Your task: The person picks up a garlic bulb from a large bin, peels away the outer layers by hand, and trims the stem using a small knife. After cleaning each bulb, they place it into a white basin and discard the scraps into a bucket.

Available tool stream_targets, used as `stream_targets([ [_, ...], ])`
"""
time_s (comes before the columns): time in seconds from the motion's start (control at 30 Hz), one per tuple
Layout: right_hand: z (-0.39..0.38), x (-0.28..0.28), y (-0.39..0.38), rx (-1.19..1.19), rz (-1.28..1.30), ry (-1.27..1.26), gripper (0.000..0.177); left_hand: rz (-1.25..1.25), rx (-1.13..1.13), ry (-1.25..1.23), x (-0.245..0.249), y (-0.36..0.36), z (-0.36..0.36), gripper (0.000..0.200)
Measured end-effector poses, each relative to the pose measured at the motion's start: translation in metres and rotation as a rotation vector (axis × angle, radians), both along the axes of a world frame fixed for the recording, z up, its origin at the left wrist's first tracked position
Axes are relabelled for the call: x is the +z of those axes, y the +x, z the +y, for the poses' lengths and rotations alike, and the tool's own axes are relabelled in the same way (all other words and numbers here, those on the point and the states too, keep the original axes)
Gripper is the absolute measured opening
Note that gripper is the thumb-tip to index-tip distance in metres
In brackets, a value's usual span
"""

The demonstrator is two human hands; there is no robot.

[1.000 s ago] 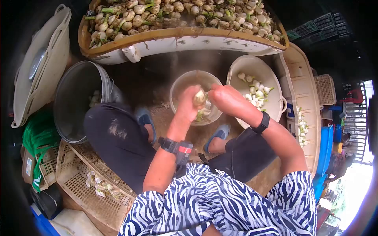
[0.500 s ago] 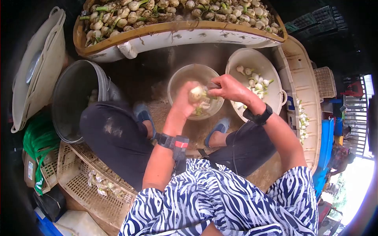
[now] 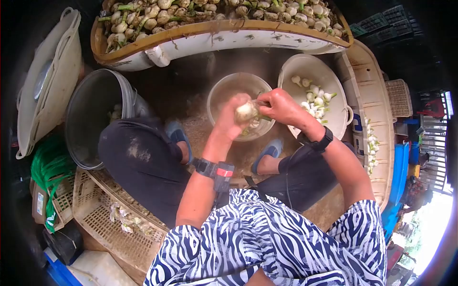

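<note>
My left hand (image 3: 232, 114) is closed around a garlic bulb (image 3: 246, 111), its pale round side facing up and right. My right hand (image 3: 281, 106) is closed at the bulb's stem end, with the thin dark edge of what looks like a small knife (image 3: 262, 102) between its fingers. Most of that tool is hidden. Both hands are over a white bucket (image 3: 210, 102) between my feet. Beneath the bulb, some white and green pieces (image 3: 253, 125) show, partly covered by my left hand.
A long tub (image 3: 229, 40) heaped with untrimmed garlic stands ahead. To the right, a pale basin (image 3: 329, 78) holds cleaned bulbs, beside a beige tray (image 3: 381, 157) with more. A grey bucket (image 3: 86, 114) stands left of my knee, near a slatted crate (image 3: 102, 214) with peelings.
The garlic bulb has turned in my left hand and shows a browner side. My right hand has shifted slightly right and closer against the stem end. The whole view has moved a little.
</note>
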State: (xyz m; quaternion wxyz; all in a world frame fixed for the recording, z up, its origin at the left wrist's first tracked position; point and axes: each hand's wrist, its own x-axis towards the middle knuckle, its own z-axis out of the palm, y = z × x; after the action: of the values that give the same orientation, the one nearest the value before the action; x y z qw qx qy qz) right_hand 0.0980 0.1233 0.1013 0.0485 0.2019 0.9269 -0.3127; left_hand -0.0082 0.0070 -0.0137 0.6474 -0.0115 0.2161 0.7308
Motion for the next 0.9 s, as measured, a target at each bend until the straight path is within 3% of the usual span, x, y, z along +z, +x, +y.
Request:
stream_targets([
  [0.03,0.001,-0.004,0.001,0.001,0.003,0.0,0.009,0.031,-0.01,0.019,0.001,-0.002,0.001,0.019],
  [0.1,0.004,-0.015,0.005,0.222,0.225,0.15,0.009,0.059,-0.023,0.041,0.001,-0.002,0.0,0.019],
  [0.17,0.001,-0.015,0.004,0.223,0.132,0.219,0.009,0.094,0.013,-0.089,0.006,0.004,0.0,0.018],
  [0.23,-0.005,-0.012,0.006,0.216,0.033,0.286,0.008,0.091,-0.018,-0.016,0.002,0.003,0.0,0.017],
  [0.43,-0.014,-0.017,0.006,0.16,0.195,0.343,0.008,0.077,0.022,0.055,0.005,0.001,-0.002,0.018],
  [0.5,-0.01,-0.015,0.008,0.149,0.21,0.351,0.008,0.19,-0.08,-0.009,0.017,-0.002,-0.006,0.02],
  [0.53,-0.007,-0.011,0.008,0.136,0.223,0.363,0.008,0.338,-0.15,-0.164,0.039,-0.005,-0.01,0.026],
  [0.57,-0.004,-0.007,0.008,0.139,0.226,0.366,0.008,0.341,-0.147,-0.161,0.037,-0.009,-0.009,0.026],
  [0.63,0.001,-0.003,0.01,0.18,0.189,0.447,0.009,0.508,-0.387,-0.091,0.033,-0.019,-0.012,0.03],
  [0.7,0.016,-0.009,0.006,0.085,0.166,0.36,0.011,0.553,-0.315,-0.085,0.033,-0.012,-0.01,0.034],
  [0.77,0.027,-0.016,0.01,-0.011,0.143,0.282,0.014,0.78,-0.045,-0.02,0.035,-0.006,-0.005,0.041],
  [0.87,0.026,-0.012,0.009,-0.136,0.182,-0.123,0.028,0.802,-0.031,-0.034,0.036,-0.012,-0.009,0.047],
  [0.9,0.023,-0.006,0.012,-0.081,0.138,-0.053,0.028,0.811,-0.019,-0.038,0.032,-0.014,-0.01,0.047],
])
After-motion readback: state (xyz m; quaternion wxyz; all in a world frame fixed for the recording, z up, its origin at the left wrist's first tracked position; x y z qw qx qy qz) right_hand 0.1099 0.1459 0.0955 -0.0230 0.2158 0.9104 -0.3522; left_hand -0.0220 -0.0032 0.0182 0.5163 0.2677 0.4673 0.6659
